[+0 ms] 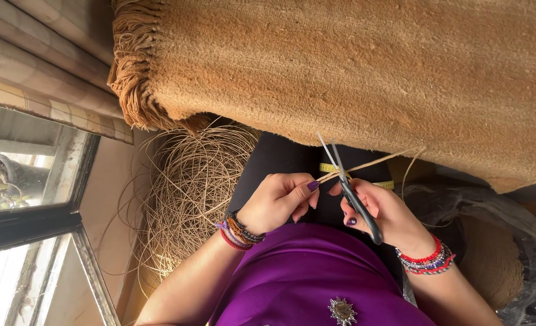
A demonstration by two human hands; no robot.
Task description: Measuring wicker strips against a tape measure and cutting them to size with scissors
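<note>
Our left hand [280,202] pinches the thin straw cord [364,164] near its end; our right hand [382,211] is closed on the scissors [349,190], blades parted at the cord. The cord looks light, wiry, springy, so we grip beside the blades. The woven mat's [364,72] edge hangs just above; little open room

View: one head-worn camera, looking steeply down the person's own chest to the lap
Nearness: close, the left hand [280,202] and right hand [388,211] at centre (scissors [352,196] between them)
Upper frame: woven mat [370,72]
Left edge: window [26,199]
Shared: single view only
</note>
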